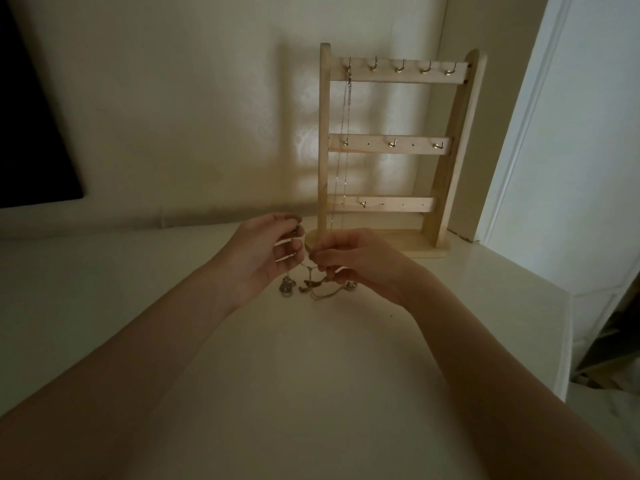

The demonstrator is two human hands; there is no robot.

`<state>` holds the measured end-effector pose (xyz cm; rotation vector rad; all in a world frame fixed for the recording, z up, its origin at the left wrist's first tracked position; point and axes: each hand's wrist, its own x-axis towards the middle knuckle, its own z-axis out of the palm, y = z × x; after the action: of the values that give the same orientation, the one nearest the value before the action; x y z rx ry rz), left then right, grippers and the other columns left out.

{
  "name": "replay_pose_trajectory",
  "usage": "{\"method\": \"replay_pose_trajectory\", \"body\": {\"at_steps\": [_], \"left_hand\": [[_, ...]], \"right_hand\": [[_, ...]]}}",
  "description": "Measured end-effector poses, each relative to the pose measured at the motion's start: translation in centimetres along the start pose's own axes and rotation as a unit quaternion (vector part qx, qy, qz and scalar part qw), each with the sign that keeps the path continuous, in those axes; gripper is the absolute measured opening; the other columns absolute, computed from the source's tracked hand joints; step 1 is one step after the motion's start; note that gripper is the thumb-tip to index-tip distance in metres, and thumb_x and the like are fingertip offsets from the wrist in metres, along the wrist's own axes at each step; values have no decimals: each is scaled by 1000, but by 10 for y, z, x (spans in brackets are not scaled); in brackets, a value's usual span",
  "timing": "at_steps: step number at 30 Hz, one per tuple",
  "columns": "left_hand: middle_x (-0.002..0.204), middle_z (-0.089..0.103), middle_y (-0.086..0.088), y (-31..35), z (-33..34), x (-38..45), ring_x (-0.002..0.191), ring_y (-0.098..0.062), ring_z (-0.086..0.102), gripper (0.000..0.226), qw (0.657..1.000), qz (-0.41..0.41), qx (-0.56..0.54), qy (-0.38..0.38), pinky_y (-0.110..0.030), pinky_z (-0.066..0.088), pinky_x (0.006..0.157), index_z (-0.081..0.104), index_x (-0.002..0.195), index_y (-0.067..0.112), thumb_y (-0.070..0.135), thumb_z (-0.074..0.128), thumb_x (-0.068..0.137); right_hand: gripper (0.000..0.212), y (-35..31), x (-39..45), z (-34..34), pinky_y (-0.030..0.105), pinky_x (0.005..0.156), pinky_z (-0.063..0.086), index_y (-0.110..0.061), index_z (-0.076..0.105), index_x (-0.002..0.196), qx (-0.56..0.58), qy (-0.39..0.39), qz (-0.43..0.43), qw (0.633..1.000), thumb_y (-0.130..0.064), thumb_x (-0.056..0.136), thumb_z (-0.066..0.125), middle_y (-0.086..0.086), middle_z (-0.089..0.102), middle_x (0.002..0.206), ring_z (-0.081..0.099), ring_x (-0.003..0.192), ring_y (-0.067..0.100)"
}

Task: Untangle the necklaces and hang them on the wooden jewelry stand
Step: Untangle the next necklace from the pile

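Two bare forearms reach in from the bottom corners over the pale worktop (138, 323), meeting in the middle. The left hand (263, 251) is turned palm-inward, fingers curled, fingertips pinching something small and dark up near the top of the hand; it looks like a bit of chain, though the dim light makes it hard to be sure. The right hand (360, 261) sits just beside it, thumb and fingers pinched together on a thin strand. Between and under the two hands hangs the tangled necklaces (311, 285), a knot of fine chains with small clumps dangling, its lower loops resting on the worktop. Just behind the hands stands the wooden jewelry stand (446, 161), upright against the wall (173, 98), three crossbars fitted with small gold hooks. One necklace already hangs there: a thin chain (346, 133) drops from the leftmost top hook, down past the lower bars. A white door frame (554, 133) shows at the right.
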<state>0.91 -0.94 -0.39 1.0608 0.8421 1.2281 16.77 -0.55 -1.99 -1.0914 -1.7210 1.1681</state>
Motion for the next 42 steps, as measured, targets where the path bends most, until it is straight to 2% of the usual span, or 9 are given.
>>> {"method": "replay_pose_trajectory", "body": {"at_steps": [7,11,15,19,23,30,33,39,42], "left_hand": [[70,57,1,3,1,-1,48,-5,52,13,1000,2,-13,-12,-18,48,48,58,88,11,7,47,94],[68,56,0,1,0,-1,47,-4,48,14,1000,2,26,-10,-14,44,45,59,88,8,5,47,94],[59,57,3,-4,5,-2,47,-2,46,19,993,13,116,-27,-13,41,47,61,84,9,6,45,94],[56,56,5,-4,8,-4,50,-4,40,18,986,23,164,-32,-16,36,50,59,82,10,3,46,92],[78,63,2,-7,7,-4,71,-8,54,11,932,88,352,-21,-21,42,67,56,86,19,8,60,83],[82,70,-5,-12,0,-1,69,-12,59,22,903,127,405,-64,-24,46,68,56,80,19,1,69,76],[83,71,-11,-13,-2,-2,68,-11,60,21,912,126,386,-64,-24,45,68,57,77,19,4,72,75],[78,73,-4,-11,-7,0,71,-11,61,15,960,60,271,-26,-22,50,72,63,81,16,7,73,75],[78,74,-3,-9,-11,1,74,-11,64,12,969,44,244,-16,-18,52,69,64,84,14,9,72,76]], "right_hand": [[12,-2,1,-3,21,62,44,0,63,99,109,0,2,994,-4,89,56,5,69,81,58,66,10],[7,-1,1,-2,21,56,45,-7,60,90,154,21,0,988,-6,91,53,4,66,70,58,57,11],[14,-2,1,2,19,51,44,-9,57,82,160,31,-25,986,-4,93,50,2,62,62,58,53,11],[11,-3,0,-1,19,48,43,-6,58,83,101,57,-46,992,-2,92,52,3,61,59,56,48,11],[12,-3,3,2,19,42,42,-6,58,81,-11,75,-63,995,-1,91,53,5,61,57,53,43,10],[11,-2,3,-1,18,44,42,-4,60,80,14,105,-74,992,1,88,56,7,62,60,55,45,10],[10,-3,3,-2,18,46,43,-4,61,80,13,106,-78,991,1,87,57,6,62,61,55,47,8],[6,-2,5,-6,19,51,43,-11,65,77,-4,159,-75,984,-10,83,66,6,62,72,54,61,14],[9,-2,4,-5,21,52,42,-8,69,76,-57,120,-81,988,-13,83,67,4,60,65,51,59,13]]}}
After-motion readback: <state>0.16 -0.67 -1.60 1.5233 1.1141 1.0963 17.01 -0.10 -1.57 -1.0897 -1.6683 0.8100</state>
